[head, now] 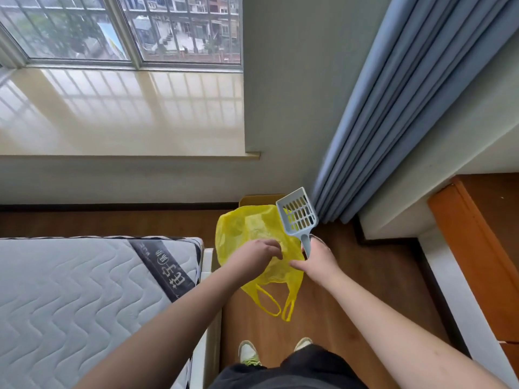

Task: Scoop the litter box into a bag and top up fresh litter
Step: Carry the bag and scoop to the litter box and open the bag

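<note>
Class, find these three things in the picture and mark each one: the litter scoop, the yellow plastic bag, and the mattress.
litter scoop (297, 217), head view, on its slotted blue-grey pan.
yellow plastic bag (244, 228), head view, on its crumpled upper body.
mattress (84, 282), head view, on its quilted top.

Soft daylight is coming in through the window (120, 29), glaring off the glossy sill (120, 113). Wide-angle lens is bending the curtain (393, 113) and edges. Everything's looking a bit soft, shadows faint.
</note>
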`<state>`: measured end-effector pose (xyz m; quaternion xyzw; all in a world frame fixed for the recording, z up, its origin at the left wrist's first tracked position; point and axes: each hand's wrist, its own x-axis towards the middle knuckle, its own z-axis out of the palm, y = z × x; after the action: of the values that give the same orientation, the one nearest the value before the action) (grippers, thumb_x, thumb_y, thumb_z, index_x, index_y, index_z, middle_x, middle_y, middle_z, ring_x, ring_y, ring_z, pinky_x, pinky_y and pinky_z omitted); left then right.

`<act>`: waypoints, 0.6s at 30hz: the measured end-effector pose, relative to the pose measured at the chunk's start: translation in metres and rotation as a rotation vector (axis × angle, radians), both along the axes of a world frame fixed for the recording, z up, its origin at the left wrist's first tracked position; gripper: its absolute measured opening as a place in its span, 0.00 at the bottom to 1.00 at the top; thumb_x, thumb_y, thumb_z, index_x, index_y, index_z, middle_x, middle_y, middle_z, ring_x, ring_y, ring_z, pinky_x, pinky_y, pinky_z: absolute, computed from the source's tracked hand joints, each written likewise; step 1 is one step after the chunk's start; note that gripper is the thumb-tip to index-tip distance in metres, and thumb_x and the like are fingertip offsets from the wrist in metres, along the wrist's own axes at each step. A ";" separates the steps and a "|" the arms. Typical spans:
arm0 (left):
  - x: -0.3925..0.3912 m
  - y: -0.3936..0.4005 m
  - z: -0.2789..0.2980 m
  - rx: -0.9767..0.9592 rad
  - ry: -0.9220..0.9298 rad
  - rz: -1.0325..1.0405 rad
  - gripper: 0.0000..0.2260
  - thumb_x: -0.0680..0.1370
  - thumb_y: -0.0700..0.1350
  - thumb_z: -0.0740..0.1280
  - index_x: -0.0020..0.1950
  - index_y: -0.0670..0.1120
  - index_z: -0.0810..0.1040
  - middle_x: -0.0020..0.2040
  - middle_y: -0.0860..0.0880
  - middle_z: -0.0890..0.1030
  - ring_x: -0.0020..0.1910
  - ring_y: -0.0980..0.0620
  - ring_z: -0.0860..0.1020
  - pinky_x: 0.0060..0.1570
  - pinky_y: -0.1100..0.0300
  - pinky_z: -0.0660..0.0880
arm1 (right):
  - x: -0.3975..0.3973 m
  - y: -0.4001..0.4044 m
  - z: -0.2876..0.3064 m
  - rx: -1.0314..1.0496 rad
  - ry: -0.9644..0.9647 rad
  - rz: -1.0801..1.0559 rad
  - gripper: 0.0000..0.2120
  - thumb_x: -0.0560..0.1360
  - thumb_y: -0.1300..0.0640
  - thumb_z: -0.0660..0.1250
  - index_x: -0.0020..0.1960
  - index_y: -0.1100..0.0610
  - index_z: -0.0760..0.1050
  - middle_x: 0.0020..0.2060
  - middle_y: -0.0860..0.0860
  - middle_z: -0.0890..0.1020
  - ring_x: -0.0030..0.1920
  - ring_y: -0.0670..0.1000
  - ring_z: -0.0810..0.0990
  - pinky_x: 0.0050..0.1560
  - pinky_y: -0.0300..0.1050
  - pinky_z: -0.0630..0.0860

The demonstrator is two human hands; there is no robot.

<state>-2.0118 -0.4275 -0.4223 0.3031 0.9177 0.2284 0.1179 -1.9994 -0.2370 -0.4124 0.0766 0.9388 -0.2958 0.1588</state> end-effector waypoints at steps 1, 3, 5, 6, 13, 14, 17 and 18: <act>-0.002 0.002 0.000 0.017 0.011 0.009 0.15 0.76 0.32 0.63 0.56 0.45 0.83 0.60 0.49 0.80 0.56 0.46 0.80 0.56 0.56 0.73 | -0.001 0.001 -0.002 -0.006 -0.026 0.005 0.23 0.62 0.47 0.79 0.45 0.55 0.69 0.44 0.50 0.74 0.48 0.53 0.76 0.46 0.46 0.69; -0.007 0.006 0.001 0.043 0.037 0.035 0.12 0.77 0.35 0.63 0.57 0.43 0.82 0.60 0.47 0.80 0.57 0.45 0.79 0.57 0.55 0.73 | -0.003 0.001 -0.007 -0.018 -0.074 0.003 0.23 0.63 0.46 0.79 0.46 0.55 0.69 0.43 0.49 0.74 0.48 0.52 0.76 0.46 0.46 0.69; -0.012 0.011 -0.001 0.028 0.046 0.067 0.12 0.77 0.39 0.65 0.61 0.43 0.79 0.63 0.47 0.77 0.60 0.47 0.77 0.59 0.54 0.71 | -0.006 0.004 -0.014 -0.041 -0.092 -0.064 0.17 0.67 0.52 0.76 0.45 0.55 0.68 0.42 0.51 0.75 0.49 0.55 0.77 0.42 0.44 0.67; -0.014 0.014 -0.002 0.008 0.049 0.090 0.14 0.77 0.41 0.66 0.63 0.45 0.78 0.65 0.48 0.75 0.62 0.48 0.75 0.60 0.54 0.70 | -0.008 0.008 -0.017 -0.067 -0.086 -0.129 0.14 0.70 0.56 0.73 0.44 0.56 0.68 0.42 0.52 0.76 0.50 0.57 0.78 0.41 0.43 0.66; -0.026 0.044 -0.033 -0.035 0.081 0.329 0.26 0.72 0.36 0.68 0.69 0.47 0.71 0.69 0.48 0.70 0.67 0.45 0.71 0.59 0.48 0.71 | -0.046 0.044 -0.032 -0.183 -0.084 -0.303 0.04 0.74 0.64 0.65 0.48 0.60 0.71 0.45 0.57 0.78 0.44 0.56 0.75 0.41 0.42 0.66; -0.031 0.047 -0.038 -0.064 0.066 0.348 0.28 0.72 0.34 0.67 0.71 0.48 0.69 0.71 0.48 0.68 0.68 0.46 0.69 0.60 0.48 0.70 | -0.053 0.050 -0.035 -0.206 -0.107 -0.316 0.04 0.74 0.64 0.65 0.48 0.60 0.71 0.44 0.56 0.77 0.42 0.55 0.74 0.41 0.43 0.67; -0.046 0.055 -0.053 -0.193 0.013 0.325 0.34 0.74 0.31 0.64 0.75 0.56 0.62 0.76 0.49 0.61 0.72 0.46 0.62 0.61 0.46 0.70 | -0.076 0.070 -0.046 -0.267 -0.179 -0.344 0.05 0.75 0.64 0.65 0.49 0.61 0.71 0.43 0.55 0.76 0.42 0.53 0.75 0.40 0.42 0.68; -0.052 0.057 -0.058 -0.238 0.007 0.290 0.35 0.74 0.31 0.65 0.75 0.57 0.61 0.77 0.48 0.59 0.73 0.45 0.61 0.61 0.45 0.70 | -0.083 0.077 -0.050 -0.275 -0.196 -0.348 0.05 0.75 0.64 0.65 0.49 0.61 0.71 0.43 0.55 0.76 0.41 0.53 0.74 0.39 0.42 0.68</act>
<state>-2.0634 -0.3707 -0.4802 0.1522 0.9727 0.1317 0.1156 -2.0825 -0.1604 -0.4627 0.2430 0.8426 -0.4349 0.2047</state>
